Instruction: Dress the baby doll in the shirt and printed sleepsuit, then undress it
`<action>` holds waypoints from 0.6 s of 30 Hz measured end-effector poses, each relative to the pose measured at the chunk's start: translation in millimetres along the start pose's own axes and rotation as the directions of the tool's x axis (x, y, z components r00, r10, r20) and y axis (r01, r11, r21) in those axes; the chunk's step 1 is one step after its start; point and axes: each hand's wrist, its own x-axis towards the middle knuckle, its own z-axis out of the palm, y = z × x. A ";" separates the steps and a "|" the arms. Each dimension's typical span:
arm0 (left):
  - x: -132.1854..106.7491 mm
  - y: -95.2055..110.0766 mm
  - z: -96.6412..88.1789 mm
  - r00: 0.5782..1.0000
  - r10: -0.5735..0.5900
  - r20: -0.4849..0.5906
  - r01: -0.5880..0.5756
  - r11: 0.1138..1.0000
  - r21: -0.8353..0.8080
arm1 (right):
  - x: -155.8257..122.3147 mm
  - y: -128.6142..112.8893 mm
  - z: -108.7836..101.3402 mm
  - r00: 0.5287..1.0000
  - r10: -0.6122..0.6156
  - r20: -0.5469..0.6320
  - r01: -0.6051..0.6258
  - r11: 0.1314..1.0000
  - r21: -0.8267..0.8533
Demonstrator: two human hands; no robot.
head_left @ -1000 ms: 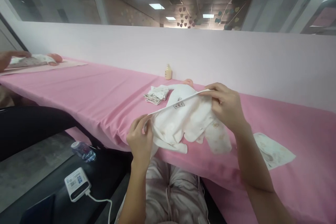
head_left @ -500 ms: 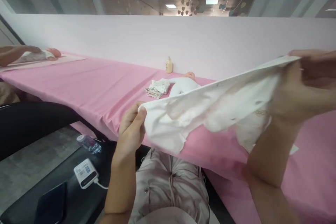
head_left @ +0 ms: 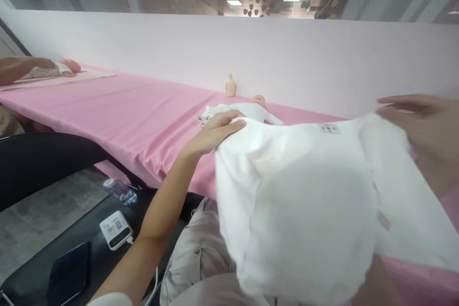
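Observation:
A white baby garment [head_left: 304, 201] is spread wide and lifted close to the camera, filling the lower right of the head view. My left hand [head_left: 218, 131] pinches its left upper corner, fingers closed on the cloth. My right hand [head_left: 423, 134] holds the right upper edge; it is blurred, with fingers partly stretched over the fabric. Behind the garment a baby doll [head_left: 256, 107] in white lies on the pink tablecloth [head_left: 143, 110], beside a small folded cloth [head_left: 206, 117].
A small yellow bottle [head_left: 230, 85] stands by the pale partition wall. Another person's hand [head_left: 21, 67] rests on a second doll at far left. Below the table edge lie a water bottle [head_left: 120, 191], a white power bank [head_left: 114, 229] and a phone [head_left: 68, 275].
The garment went from bunched low over the table to stretched out and raised toward the camera. My hands moved apart, the right one far to the right, and the cloth now hides the table below.

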 end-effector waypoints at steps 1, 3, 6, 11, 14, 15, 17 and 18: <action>18.0 -20.8 2.2 0.998 -0.043 0.048 0.040 0.997 0.067 | 8.7 7.8 10.1 0.996 0.058 0.062 -0.061 0.997 0.053; 51.1 -66.4 7.1 0.995 -0.089 0.053 0.077 0.978 0.195 | 25.1 31.2 36.6 0.963 0.198 0.184 -0.221 0.969 0.115; 88.2 -129.2 14.8 0.994 -0.100 -0.041 0.109 0.918 0.380 | 38.9 75.9 83.0 0.875 0.322 0.360 -0.390 0.911 0.132; 104.4 -179.2 28.1 0.978 -0.148 -0.146 0.207 0.758 0.619 | 36.0 129.2 137.7 0.846 0.355 0.399 -0.389 0.921 0.004; 98.7 -180.9 35.9 0.977 -0.130 -0.169 0.210 0.708 0.674 | 37.1 142.4 148.1 0.842 0.365 0.397 -0.347 0.930 -0.121; 97.6 -179.0 38.4 0.982 -0.110 -0.155 0.187 0.701 0.688 | 38.9 145.0 149.4 0.844 0.360 0.397 -0.330 0.933 -0.144; 99.4 -173.0 43.6 0.994 -0.052 -0.100 0.108 0.700 0.706 | 43.6 148.9 151.2 0.857 0.351 0.377 -0.299 0.935 -0.192; 102.6 -169.5 46.5 0.998 -0.017 -0.063 0.057 0.704 0.708 | 45.8 150.7 152.2 0.865 0.356 0.354 -0.290 0.930 -0.226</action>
